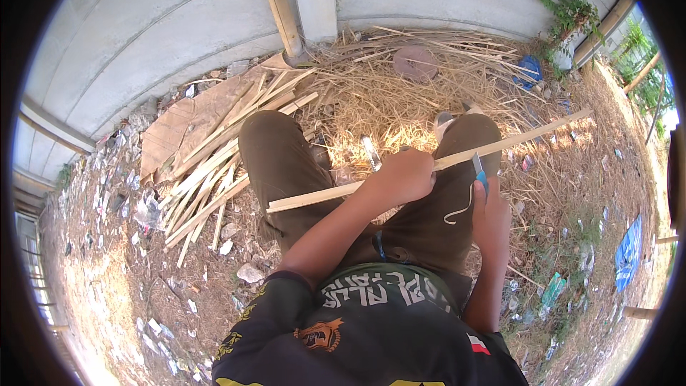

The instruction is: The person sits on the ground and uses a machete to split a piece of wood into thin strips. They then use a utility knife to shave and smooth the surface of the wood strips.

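A long pale bamboo strip lies slanted across my lap, its near end over the left knee and its far end up to the right. My left hand is closed around its middle, between the knees. In my right hand is a small knife with a blue handle, its blade pointing up against the strip's lower edge. A thin curled shaving hangs beside the right hand, over my right thigh.
Split bamboo strips lie piled on a flat brown sheet to the left. Ahead are straw-like shavings, more strips and a round brownish disc. A bamboo pole stands by the pale wall. Litter dots the ground.
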Motion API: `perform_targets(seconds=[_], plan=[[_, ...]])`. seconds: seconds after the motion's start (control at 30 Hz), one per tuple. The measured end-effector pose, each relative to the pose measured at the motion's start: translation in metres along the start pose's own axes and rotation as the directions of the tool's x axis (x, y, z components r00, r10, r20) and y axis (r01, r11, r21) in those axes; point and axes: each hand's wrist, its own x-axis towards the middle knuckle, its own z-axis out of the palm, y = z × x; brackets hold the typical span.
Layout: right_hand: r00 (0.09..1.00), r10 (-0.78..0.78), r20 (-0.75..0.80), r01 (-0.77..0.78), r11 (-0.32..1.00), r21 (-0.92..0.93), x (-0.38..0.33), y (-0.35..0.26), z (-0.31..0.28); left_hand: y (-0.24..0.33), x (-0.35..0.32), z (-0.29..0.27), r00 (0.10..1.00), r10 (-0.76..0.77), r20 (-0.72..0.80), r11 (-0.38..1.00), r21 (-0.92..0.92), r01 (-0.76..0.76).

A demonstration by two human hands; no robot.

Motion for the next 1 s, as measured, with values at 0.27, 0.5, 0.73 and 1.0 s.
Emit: perform_targets(seconds=[0.27, 0.5, 0.73, 1.0], plan=[[0.999, -0.042, 0.025, 0.041, 0.998, 0.039, 0.003, -0.004, -0.001, -0.005, -0.001, 0.008, 0.996, 0.031, -0.089, 0.999, 0.033, -0.028], [0.993, -0.09, 0.075, 0.091, 0.996, -0.016, -0.004, 0.004, -0.004, -0.008, 0.0, 0.012, 0.985, 0.081, -0.153, 0.996, 0.061, -0.072], [0.985, -0.165, -0.04, 0.157, 0.975, -0.16, -0.003, 0.002, 0.01, -0.005, -0.002, 0.007, 0.994, 0.029, -0.106, 0.998, 0.057, -0.023], [0.993, -0.075, -0.094, 0.067, 0.994, -0.089, -0.003, 0.008, 0.015, -0.002, -0.009, -0.003, 0.999, 0.003, -0.054, 0.999, 0.04, 0.0]])
